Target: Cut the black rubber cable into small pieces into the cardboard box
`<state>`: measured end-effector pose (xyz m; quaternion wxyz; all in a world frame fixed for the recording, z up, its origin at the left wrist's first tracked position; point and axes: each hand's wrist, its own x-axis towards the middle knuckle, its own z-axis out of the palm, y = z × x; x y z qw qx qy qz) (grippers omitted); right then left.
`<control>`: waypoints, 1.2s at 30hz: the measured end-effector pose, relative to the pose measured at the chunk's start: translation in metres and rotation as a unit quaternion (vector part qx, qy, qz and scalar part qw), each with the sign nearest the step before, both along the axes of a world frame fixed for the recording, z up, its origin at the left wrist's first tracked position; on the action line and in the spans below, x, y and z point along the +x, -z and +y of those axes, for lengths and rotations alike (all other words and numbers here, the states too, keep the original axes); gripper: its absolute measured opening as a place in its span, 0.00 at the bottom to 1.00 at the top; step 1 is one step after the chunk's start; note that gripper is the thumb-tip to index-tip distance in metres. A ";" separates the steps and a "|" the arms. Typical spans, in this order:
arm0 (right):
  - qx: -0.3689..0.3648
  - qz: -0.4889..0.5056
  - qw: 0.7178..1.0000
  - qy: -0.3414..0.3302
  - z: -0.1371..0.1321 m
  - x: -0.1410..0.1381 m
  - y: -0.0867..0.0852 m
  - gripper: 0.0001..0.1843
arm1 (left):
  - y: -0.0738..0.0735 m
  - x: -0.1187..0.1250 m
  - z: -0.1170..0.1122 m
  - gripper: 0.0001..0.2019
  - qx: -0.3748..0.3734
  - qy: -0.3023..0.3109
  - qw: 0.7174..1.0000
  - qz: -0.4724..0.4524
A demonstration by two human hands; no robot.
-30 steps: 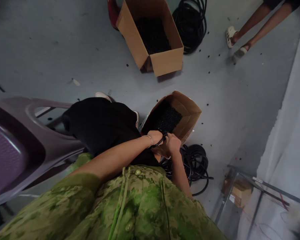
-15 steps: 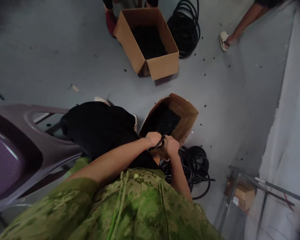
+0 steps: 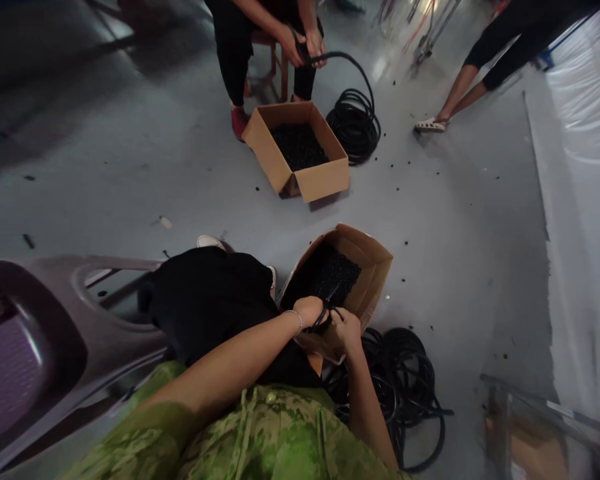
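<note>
My left hand, with a bracelet at its wrist, is closed round the black handles of scissors. Their blades point up and away over the box. Close beside it, my right hand pinches a thin black hose, mostly hidden by the fingers. Both hands are above the near side of an open cardboard box. Many small black pieces lie inside that box. A loose coil of black hose rests on the floor beside my right forearm.
Across from me, a seated person's hands hold black hose above another cardboard box of black pieces. A second hose coil lies beside it. Someone's legs are at the upper right. A plastic chair is at left.
The view has tipped upward, bringing the other person's hands into sight. My hands remain over the box, and the scissor blades now show more clearly.
</note>
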<state>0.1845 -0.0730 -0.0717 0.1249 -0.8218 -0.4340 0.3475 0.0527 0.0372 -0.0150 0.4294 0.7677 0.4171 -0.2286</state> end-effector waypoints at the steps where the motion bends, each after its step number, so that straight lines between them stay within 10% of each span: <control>1: 0.032 0.026 0.999 0.021 0.001 0.000 0.002 0.19 | 0.002 0.001 0.000 0.20 -0.010 -0.006 1.000 -0.003; 6: 0.158 0.135 0.967 0.149 0.010 -0.009 -0.005 0.24 | 0.016 0.007 0.002 0.20 -0.093 -0.126 0.985 -0.070; 15: 0.162 0.372 0.870 0.280 0.031 -0.035 -0.014 0.27 | 0.018 0.008 0.005 0.20 -0.137 -0.300 0.936 -0.126; 23: 0.101 0.325 0.925 0.171 0.023 -0.033 -0.021 0.21 | 0.015 0.005 0.012 0.17 -0.062 -0.248 0.966 -0.038; 36: 0.073 0.260 0.957 0.106 -0.025 -0.028 -0.017 0.25 | 0.011 0.005 0.018 0.16 -0.080 -0.331 0.940 -0.027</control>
